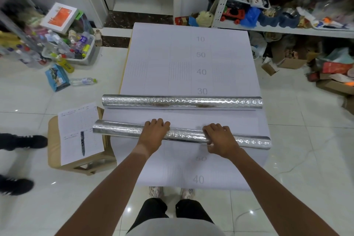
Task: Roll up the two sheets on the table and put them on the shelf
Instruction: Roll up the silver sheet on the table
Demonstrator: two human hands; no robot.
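Two silver foil sheets lie rolled into long tubes across the table (157, 48), which is covered in white paper with printed numbers. The far roll (182, 102) rests alone, untouched. The near roll (118, 129) lies closer to me, slightly slanted, its ends sticking out past both table edges. My left hand (154, 133) grips it left of the middle, fingers curled over the top. My right hand (220, 138) grips it right of the middle, thumb under the tube. The white metal shelf (287, 29) stands at the back right, crowded with toys and clutter.
A low wooden stool (52, 140) with a printed sheet (80, 132) and a pen stands left of the table. A bin of bottles (76, 48) and loose bottles lie on the floor at left. Cardboard boxes (291, 61) sit under the shelf. Another person's shoes (23, 142) are at far left.
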